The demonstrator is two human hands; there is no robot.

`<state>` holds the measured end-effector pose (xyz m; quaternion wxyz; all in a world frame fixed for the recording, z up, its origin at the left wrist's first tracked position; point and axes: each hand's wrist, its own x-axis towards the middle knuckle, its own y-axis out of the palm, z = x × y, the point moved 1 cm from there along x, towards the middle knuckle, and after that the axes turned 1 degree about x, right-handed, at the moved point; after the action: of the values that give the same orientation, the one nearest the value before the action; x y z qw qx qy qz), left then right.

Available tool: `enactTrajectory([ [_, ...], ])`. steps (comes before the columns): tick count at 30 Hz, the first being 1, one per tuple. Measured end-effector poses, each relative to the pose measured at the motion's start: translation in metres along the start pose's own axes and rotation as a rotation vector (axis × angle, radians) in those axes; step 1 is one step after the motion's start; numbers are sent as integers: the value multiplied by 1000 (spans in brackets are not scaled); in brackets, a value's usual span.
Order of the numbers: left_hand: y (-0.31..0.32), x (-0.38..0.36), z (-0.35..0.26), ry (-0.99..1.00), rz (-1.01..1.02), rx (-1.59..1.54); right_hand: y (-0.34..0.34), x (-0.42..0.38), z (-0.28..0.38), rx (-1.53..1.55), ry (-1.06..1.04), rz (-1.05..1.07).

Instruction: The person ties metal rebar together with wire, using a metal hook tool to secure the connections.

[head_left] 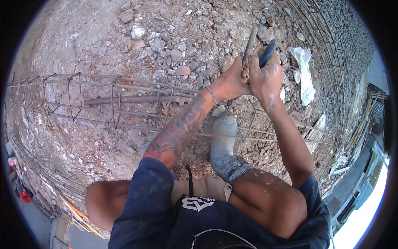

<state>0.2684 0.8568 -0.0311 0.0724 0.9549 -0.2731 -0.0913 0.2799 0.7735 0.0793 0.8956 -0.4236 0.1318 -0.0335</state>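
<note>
My right hand point(266, 81) is closed around a pair of pincers point(268, 53). One handle has a dark blue grip, and the other is bare grey; both point away from me. The jaws are hidden by my hands. Pressed close beside it, my left hand point(234, 83) has its fingers closed near the grey handle; what they hold is hidden. Below both hands runs a long rebar cage point(141, 118) of thin rods and square stirrups, lying across the rubble. A dusty grey boot point(224, 135) stands at the cage, just under my left hand.
A dark pipe or bar point(128, 100) lies inside the cage on the left. White plastic point(304, 74) rests right of my hands. More rebar point(319, 37) curves along the upper right. Broken stones point(176, 55) cover the ground, and a red object point(25, 195) shows at the far left.
</note>
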Motion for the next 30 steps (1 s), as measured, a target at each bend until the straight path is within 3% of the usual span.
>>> enactTrajectory([
  [3, 2, -4, -7, 92, 16, -27, 8, 8, -14, -165, -376, -437],
  [4, 4, -6, -9, -1, 60, -57, 9, 14, -15, -165, -376, -435],
  [6, 5, -8, -12, -88, 110, -78, 9, 24, -14, 296, -167, -198],
  [8, 3, -15, -14, 60, -21, -112, 16, 21, -5, 301, -166, -211],
  [10, 8, -19, -15, 43, -25, -166, 22, 16, -4, 247, -56, -265],
  [12, 9, -24, -14, 27, -32, -223, 17, 9, -1, 206, -43, -181],
  [14, 6, -22, -13, -9, 65, 43, 15, -2, 0, 592, -55, -194],
  [16, 9, -13, -16, 84, 137, -80, 11, -14, 2, 500, -124, -215],
  [18, 16, -17, -18, 166, 200, -204, 7, -30, 5, 745, -101, -258],
  [20, 24, -24, -22, -182, 416, -148, -4, -46, -5, 833, -123, -209],
  [21, 42, -27, -8, 137, 214, -186, -10, -56, -7, 884, -158, -206],
  [26, 51, -53, -34, 215, 149, 80, -20, -94, -31, 968, -291, -210],
  [28, 59, -62, -35, 377, 65, 350, -24, -117, -61, 1036, -554, -14],
  [30, 67, -67, -28, 378, 69, 443, -35, -146, -65, 866, -558, -125],
])
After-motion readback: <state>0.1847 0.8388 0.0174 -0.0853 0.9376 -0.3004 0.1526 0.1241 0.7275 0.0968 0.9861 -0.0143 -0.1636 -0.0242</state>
